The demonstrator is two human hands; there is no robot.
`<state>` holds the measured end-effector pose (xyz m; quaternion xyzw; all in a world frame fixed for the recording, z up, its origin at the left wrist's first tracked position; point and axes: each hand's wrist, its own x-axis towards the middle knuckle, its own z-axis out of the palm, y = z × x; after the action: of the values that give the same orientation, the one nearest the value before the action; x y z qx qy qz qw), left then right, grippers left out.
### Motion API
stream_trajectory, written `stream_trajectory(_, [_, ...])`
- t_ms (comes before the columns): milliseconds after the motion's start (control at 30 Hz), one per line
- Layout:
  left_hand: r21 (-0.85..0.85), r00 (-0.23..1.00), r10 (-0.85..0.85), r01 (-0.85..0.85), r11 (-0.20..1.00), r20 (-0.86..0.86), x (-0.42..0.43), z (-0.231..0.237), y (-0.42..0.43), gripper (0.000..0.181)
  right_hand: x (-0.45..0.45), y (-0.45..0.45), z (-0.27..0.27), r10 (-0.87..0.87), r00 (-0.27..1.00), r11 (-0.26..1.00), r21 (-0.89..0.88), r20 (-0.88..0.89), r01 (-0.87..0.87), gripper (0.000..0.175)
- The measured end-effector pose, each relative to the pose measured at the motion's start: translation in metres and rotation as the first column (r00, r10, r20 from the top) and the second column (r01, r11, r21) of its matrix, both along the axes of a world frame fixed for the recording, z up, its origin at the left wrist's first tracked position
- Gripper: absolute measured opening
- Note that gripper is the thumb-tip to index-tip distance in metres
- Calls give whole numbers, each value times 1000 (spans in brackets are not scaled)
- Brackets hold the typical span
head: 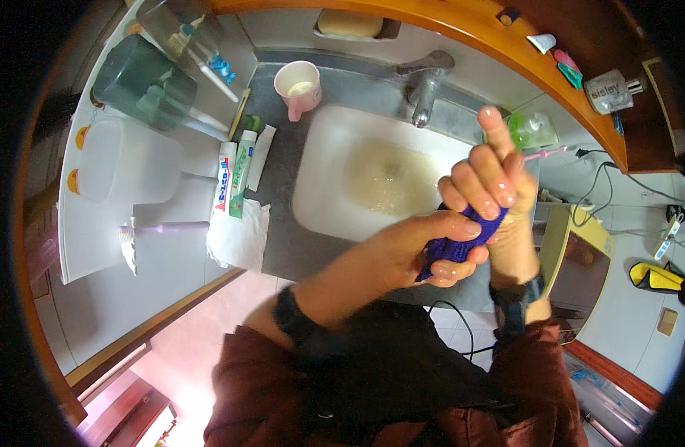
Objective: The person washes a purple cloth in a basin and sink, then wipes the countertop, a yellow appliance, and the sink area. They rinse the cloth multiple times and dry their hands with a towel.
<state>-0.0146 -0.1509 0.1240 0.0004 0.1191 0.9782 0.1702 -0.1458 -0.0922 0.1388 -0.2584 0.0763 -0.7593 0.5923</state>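
Both of my hands are wet and grip one bunched dark-blue cloth [451,251] above the near right part of the white sink basin [326,184]. My left hand [426,246] closes around its lower left end, thumb on top. Fingers of my right hand [482,179] curl over its upper right end, with the index finger pointing up and away. Cloudy, yellowish water [393,173] lies in the basin. Behind the basin stands a chrome faucet [423,84]; whether water runs from it I cannot tell. Each wrist wears a dark band.
A pink mug [298,86] stands behind the basin's left side. Toothpaste tubes [242,173] and a white cloth [239,237] lie on the left counter. Bar soap [351,25] sits in a wall dish. A green bottle [524,128] stands right of the faucet, below a wooden shelf [571,89].
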Motion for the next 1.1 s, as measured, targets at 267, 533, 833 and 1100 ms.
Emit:
stream_trajectory(267, [-592, 996, 81, -41, 805, 41, -5, 29, -17, 26, 0, -10, 55, 36, 910, 822, 531, -413, 208, 21])
stream_trajectory(533, [-809, 865, 456, -108, 578, 211, -26, -48, 5, 17, -7, -25, -33, 68, 800, 649, 635, -596, 418, 18])
stream_trajectory(833, [-971, 727, 653, 84, 224, 213, -61, -175, 27, 40, -23, -26, -180, 155, 656, 432, 647, -739, 628, 13])
stream_trajectory(1100, [-850, 729, 637, -150, 505, 249, -14, -117, -3, 45, -33, 48, -121, 143, 757, 656, 633, -638, 410, 18])
